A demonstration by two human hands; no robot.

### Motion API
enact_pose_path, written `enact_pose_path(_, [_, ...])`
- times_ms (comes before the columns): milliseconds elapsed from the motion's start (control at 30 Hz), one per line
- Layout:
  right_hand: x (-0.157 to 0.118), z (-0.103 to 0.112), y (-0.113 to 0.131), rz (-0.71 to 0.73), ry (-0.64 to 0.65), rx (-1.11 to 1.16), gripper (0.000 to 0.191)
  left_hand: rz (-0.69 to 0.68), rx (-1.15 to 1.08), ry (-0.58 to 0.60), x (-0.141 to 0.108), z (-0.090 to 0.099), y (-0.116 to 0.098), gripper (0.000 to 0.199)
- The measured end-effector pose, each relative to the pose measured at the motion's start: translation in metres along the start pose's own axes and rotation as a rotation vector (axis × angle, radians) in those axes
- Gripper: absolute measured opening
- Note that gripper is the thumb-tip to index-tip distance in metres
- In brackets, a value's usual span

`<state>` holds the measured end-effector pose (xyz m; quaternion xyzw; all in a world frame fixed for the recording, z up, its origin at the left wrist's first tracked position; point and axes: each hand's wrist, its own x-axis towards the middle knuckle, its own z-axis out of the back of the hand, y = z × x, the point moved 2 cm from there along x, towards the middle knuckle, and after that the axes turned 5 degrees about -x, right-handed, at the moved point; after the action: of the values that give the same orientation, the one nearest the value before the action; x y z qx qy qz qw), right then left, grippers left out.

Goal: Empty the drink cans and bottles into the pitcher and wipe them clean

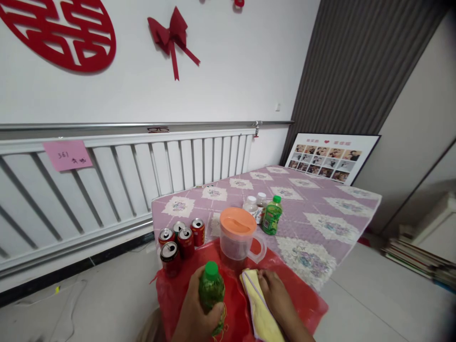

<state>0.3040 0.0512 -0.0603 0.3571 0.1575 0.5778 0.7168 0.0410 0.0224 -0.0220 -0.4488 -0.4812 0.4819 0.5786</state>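
Note:
My left hand [194, 308] is wrapped round a green bottle [213, 287] with a green cap, held upright over a red plastic bag [292, 294] spread on the table. To its right, my right hand [272, 289] lies with its fingers curled at the edge of a yellow cloth [261, 308] with a pale purple border; its fingertips are partly hidden. Just beyond both hands stands a clear plastic pitcher [233, 244] with an orange lid, its handle turned right. Several opened red drink cans [185, 242] are grouped left of the pitcher.
Behind the pitcher are two white-capped jars [251, 205] and another green bottle [272, 217]. A purple patterned tablecloth [281, 192] covers the table. A white radiator [192, 161] runs along the wall, with glasses [158, 129] above it. A photo board [327, 156] leans at the far right.

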Motion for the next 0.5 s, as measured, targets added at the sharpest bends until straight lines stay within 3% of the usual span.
enact_pose_path(100, [0.0,0.011,0.003,-0.021,-0.044,0.047,0.036,-0.021,0.004,0.011,-0.003,-0.004,0.013,0.078])
enact_pose_path(233, [-0.008,0.033,0.019,-0.071,-0.204,0.089,0.042,-0.019,0.022,0.006,-0.006,-0.005,0.026,0.078])
enact_pose_path(367, [-0.03,0.043,0.069,-0.012,-0.256,0.248,0.035,-0.031,0.027,-0.025,-0.009,-0.008,0.026,0.077])
enact_pose_path(500, [-0.049,0.032,0.131,0.143,-0.095,0.426,0.031,-0.068,-0.008,-0.094,-0.011,-0.011,0.017,0.075])
